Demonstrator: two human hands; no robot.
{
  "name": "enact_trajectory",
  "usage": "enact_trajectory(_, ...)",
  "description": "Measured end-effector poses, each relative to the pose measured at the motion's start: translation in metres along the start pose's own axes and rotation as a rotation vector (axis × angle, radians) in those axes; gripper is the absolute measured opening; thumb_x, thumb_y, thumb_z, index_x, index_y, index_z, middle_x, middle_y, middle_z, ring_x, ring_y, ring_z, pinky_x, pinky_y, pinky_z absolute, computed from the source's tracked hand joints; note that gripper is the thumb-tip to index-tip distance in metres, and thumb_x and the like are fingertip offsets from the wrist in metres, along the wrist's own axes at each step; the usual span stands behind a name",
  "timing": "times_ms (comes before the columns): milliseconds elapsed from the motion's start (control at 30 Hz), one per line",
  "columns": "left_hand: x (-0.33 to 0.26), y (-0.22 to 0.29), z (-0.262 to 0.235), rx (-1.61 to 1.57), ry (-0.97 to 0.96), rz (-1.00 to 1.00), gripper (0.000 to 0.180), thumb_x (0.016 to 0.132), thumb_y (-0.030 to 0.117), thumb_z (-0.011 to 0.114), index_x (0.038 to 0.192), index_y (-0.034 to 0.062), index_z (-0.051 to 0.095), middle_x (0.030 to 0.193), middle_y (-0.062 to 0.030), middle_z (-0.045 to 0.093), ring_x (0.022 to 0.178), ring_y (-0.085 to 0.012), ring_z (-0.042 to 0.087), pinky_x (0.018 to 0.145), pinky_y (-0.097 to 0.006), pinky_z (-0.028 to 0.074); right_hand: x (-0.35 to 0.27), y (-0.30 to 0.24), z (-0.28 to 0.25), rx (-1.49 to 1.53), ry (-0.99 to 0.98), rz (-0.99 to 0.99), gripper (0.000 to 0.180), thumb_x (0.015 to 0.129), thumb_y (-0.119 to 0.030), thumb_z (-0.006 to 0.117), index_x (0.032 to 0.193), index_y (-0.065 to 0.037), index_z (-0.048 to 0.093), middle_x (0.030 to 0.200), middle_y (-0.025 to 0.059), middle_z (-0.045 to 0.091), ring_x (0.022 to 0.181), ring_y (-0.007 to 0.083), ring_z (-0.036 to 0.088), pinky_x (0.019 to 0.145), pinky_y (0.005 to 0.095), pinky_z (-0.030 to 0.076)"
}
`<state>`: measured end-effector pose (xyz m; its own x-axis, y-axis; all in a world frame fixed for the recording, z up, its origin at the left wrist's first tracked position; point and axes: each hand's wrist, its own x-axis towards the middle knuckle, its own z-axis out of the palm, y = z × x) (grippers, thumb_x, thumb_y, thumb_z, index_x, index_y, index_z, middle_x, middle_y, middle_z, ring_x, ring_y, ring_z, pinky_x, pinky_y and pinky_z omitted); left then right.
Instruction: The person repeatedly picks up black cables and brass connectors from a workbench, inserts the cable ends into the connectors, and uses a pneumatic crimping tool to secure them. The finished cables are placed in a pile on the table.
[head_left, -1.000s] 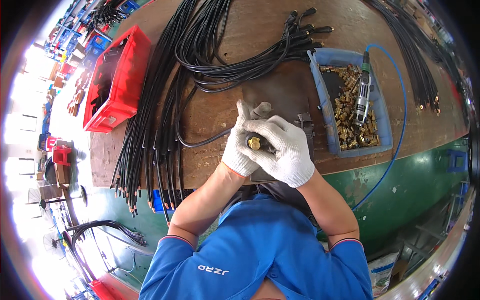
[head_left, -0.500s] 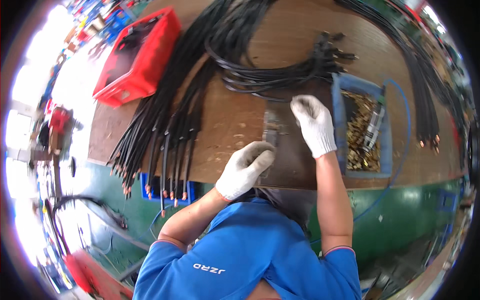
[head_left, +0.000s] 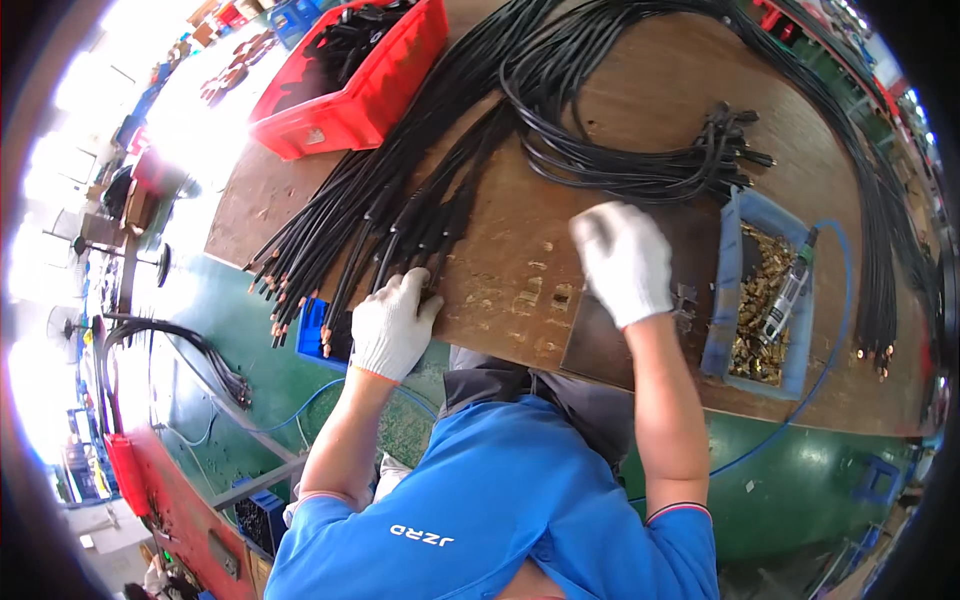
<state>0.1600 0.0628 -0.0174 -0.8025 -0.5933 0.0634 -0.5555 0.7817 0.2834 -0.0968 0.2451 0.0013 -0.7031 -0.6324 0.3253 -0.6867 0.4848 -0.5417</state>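
My left hand [head_left: 390, 325], in a white glove, is at the table's front edge, over the stripped copper ends of a bundle of black cables [head_left: 400, 200]. Its fingertips reach onto the cables, with the thumb apart from the index finger. My right hand [head_left: 628, 262], gloved too and blurred, hovers above a dark plate [head_left: 610, 335] on the table. Its fingers are curled in; whatever they hold is hidden. Just right of it stands a blue bin [head_left: 722, 300] of small brass-coloured parts [head_left: 757, 355], with a silver and green hand tool [head_left: 790, 295] lying on them.
A red bin [head_left: 345, 120] of black parts stands at the far left. Looped black cables [head_left: 640, 170] lie behind my right hand; more cables [head_left: 870, 260] run down the right side. A blue hose [head_left: 835, 350] curves from the tool. Below the table edge is a blue box [head_left: 312, 325].
My left hand has moved left from beside the dark plate to the cable ends. My right hand has shifted left, away from the blue bin. The view has turned.
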Motion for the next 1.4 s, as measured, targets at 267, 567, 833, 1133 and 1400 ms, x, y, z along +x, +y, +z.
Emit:
enact_trajectory(267, 0.011, 0.03, 0.02, -0.555, -0.084, -0.186, 0.053, 0.086, 0.019, 0.079, 0.134, 0.007, 0.06, 0.109, -0.023, 0.076, 0.091, -0.0406, 0.076, 0.083, -0.047, 0.061, -0.08, -0.084, 0.015, 0.21, -0.875, -0.02, 0.062, 0.099, -0.065, 0.06, 0.114, -0.007, 0.077, 0.101, 0.0264, 0.077, 0.097, 0.0447, 0.076, 0.088, 0.0537, 0.059)
enact_trajectory(567, 0.04, 0.081, -0.01, -0.3, 0.184, 0.869, 0.028, 0.084, 0.015, 0.08, 0.11, 0.0096, 0.073, 0.112, -0.0121, 0.074, 0.112, -0.0365, 0.068, 0.102, -0.049, 0.052, -0.084, -0.044, -0.002, 0.546, -0.873, 0.029, 0.042, 0.103, -0.034, 0.06, 0.111, 0.005, 0.071, 0.11, 0.0311, 0.073, 0.107, 0.0469, 0.071, 0.095, 0.0523, 0.056)
enact_trajectory(833, 0.081, 0.093, -0.013, -0.176, -0.094, 1.119, 0.035, 0.078, 0.02, 0.081, 0.112, 0.0119, 0.079, 0.069, -0.0069, 0.062, 0.068, -0.0312, 0.065, 0.064, -0.045, 0.049, -0.087, -0.001, -0.039, 0.199, -0.565, -0.038, 0.036, 0.107, -0.036, 0.058, 0.12, -0.006, 0.071, 0.103, 0.0241, 0.075, 0.099, 0.0461, 0.072, 0.086, 0.0568, 0.057)
enact_trajectory(1133, 0.087, 0.094, -0.022, -0.176, -0.178, 0.927, 0.025, 0.088, 0.018, 0.077, 0.112, 0.0123, 0.078, 0.074, -0.0112, 0.065, 0.069, -0.0341, 0.068, 0.062, -0.046, 0.053, -0.078, 0.011, -0.039, -0.135, -0.275, -0.28, 0.023, 0.104, -0.032, 0.065, 0.099, -0.011, 0.073, 0.082, 0.0113, 0.076, 0.069, 0.0302, 0.076, 0.059, 0.0448, 0.058)
enact_trajectory(1400, 0.096, 0.108, -0.015, -0.256, -0.228, 0.897, 0.019, 0.092, 0.02, 0.076, 0.109, 0.0111, 0.079, 0.082, -0.0129, 0.07, 0.074, -0.0362, 0.07, 0.067, -0.045, 0.055, -0.068, 0.024, -0.051, 0.134, -0.376, -0.101, 0.026, 0.103, -0.031, 0.065, 0.104, -0.009, 0.077, 0.092, 0.0183, 0.076, 0.086, 0.0398, 0.074, 0.075, 0.0511, 0.057)
